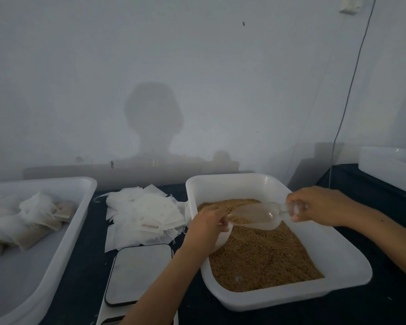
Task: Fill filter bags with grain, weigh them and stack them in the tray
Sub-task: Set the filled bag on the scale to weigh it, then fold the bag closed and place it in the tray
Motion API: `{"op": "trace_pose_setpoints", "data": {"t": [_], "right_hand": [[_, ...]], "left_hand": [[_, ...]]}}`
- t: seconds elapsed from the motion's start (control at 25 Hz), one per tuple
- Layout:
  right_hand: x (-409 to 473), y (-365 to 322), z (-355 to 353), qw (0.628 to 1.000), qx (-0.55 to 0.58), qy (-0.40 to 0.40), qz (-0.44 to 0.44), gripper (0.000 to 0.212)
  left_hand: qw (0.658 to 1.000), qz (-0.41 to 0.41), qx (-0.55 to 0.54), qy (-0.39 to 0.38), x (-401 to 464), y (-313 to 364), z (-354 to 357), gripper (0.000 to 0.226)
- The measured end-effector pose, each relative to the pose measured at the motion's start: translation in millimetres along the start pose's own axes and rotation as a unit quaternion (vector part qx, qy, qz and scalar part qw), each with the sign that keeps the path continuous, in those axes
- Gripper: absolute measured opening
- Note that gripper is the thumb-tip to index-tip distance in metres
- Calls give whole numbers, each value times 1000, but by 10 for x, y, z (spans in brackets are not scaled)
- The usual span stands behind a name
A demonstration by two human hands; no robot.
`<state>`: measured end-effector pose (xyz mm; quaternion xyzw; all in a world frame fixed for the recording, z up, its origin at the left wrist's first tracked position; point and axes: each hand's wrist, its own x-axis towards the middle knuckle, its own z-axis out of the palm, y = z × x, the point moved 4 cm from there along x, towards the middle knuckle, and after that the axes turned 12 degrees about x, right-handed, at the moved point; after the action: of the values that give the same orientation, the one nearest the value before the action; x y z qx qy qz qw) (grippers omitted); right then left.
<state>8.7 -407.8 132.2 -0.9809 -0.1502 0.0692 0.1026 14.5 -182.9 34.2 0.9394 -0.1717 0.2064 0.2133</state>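
Note:
A white tub (347,273) on the right holds brown grain (265,256). My right hand (319,206) grips the handle of a clear plastic scoop (258,216), which is tilted down to the left with some grain in it. Its mouth meets a white filter bag (223,238) that my left hand (206,228) holds over the tub's left side; the hand hides most of the bag. A pile of empty filter bags (143,214) lies behind the scale (138,273). The white tray (63,231) on the left holds several filled bags (33,226).
A dark cloth (94,266) covers the table. Another white tub (389,167) stands at the far right on a dark surface. A thin cable (352,78) hangs down the white wall close behind the table.

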Motion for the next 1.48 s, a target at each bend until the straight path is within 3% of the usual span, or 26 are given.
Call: {"op": "trace_pose_setpoints", "data": {"t": [0.28, 0.56, 0.64, 0.72, 0.84, 1.0, 1.24, 1.48], "right_hand": [[83, -394, -139, 984, -168, 58, -26, 13], [126, -720, -188, 894, -395, 150, -151, 22], [123, -606, -208, 909, -374, 147, -114, 14], [144, -387, -181, 939, -324, 109, -17, 5], [159, -90, 124, 968, -234, 13, 90, 19], [224, -43, 594, 986, -157, -13, 47, 18], [366, 115, 929, 998, -54, 16, 37, 11], [234, 346, 825, 998, 33, -19, 57, 9]], "left_hand": [[1000, 7, -16, -20, 7, 34, -35, 6], [1000, -8, 1, -29, 25, 9, -8, 7], [999, -29, 15, -18, 23, -22, 15, 8], [998, -55, 27, -1, 21, -58, 33, 17], [997, -61, 38, 15, 13, -74, 46, 20], [997, -68, 38, 29, -8, -82, 41, 20], [996, -74, 43, 37, -13, -92, 40, 22], [996, -66, 50, 33, -18, -86, 33, 22]]}}
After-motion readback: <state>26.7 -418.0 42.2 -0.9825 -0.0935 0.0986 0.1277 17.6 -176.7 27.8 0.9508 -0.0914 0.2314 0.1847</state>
